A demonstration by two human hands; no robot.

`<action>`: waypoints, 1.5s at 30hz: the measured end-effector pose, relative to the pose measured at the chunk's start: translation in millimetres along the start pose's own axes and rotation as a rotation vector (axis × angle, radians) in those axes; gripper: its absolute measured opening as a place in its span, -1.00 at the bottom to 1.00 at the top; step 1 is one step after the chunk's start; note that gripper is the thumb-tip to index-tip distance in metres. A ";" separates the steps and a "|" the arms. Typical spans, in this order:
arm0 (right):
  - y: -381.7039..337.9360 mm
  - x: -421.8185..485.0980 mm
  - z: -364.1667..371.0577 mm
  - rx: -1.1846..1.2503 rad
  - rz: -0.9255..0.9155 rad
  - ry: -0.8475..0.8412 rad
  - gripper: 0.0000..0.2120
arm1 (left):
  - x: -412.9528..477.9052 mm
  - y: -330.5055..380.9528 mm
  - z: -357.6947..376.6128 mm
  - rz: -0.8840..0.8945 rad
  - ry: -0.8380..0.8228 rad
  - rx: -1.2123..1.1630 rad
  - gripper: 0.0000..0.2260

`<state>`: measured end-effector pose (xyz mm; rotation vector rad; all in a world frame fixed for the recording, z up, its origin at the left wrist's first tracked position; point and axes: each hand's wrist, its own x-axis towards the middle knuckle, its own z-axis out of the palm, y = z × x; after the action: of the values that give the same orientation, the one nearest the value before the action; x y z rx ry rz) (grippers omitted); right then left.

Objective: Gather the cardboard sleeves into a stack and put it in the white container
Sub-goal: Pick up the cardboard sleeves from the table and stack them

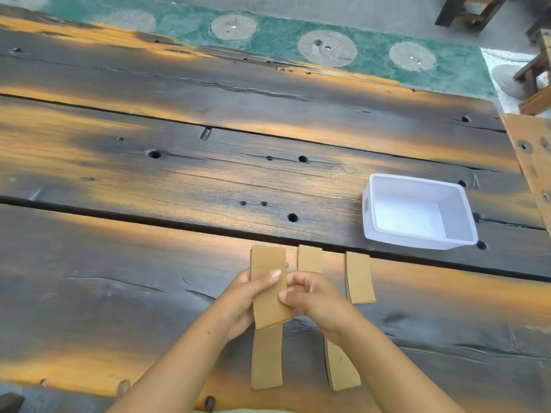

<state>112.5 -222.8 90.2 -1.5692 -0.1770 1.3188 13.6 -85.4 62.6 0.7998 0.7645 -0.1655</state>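
Both hands hold one flat brown cardboard sleeve (268, 299) above the table near its front edge. My left hand (243, 296) grips its left side with the thumb across the face. My right hand (310, 296) pinches its right edge. Several more sleeves lie flat on the wood: one (310, 257) just behind my right hand, one (359, 277) further right, one (266, 357) below the held sleeve, and one (341, 368) partly under my right wrist. The white container (371, 204) stands empty at the right, behind the sleeves.
The table (149, 174) is dark, worn planks with holes and gaps between boards. Beyond its far edge lies a green floor with round patterns. Wooden stools stand at the top right (533, 76).
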 end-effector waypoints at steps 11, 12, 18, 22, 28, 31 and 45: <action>36.6 -22.6 -33.0 -0.045 0.141 0.097 -0.86 | 7.0 -26.7 37.9 -0.092 0.018 -0.120 -0.78; 37.5 -20.1 -37.6 -0.062 0.162 0.112 -0.83 | 11.5 -25.8 36.2 -0.077 0.059 -0.138 -0.79; 46.2 -0.3 -67.2 -0.113 0.205 0.213 -0.82 | 39.9 -23.6 22.2 -0.096 0.281 -0.001 -0.83; 48.3 22.4 -83.0 -0.160 0.214 0.297 -0.86 | 66.4 -23.2 23.8 -0.137 0.358 0.070 -0.80; 46.6 59.4 -94.2 -0.208 0.268 0.402 -0.62 | 102.1 -31.2 28.4 -0.120 0.450 0.291 -0.88; 45.3 74.2 -94.1 -0.271 0.295 0.441 -0.63 | 112.7 -32.9 32.9 -0.087 0.439 0.446 -0.90; 54.1 115.7 -95.4 -0.218 0.316 0.522 -0.79 | 133.4 -23.7 31.6 -0.143 0.368 0.479 -0.88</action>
<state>207.5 -227.4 -37.8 -2.1386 0.2713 1.1002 118.2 -105.2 -27.1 1.2506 1.1538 -0.3436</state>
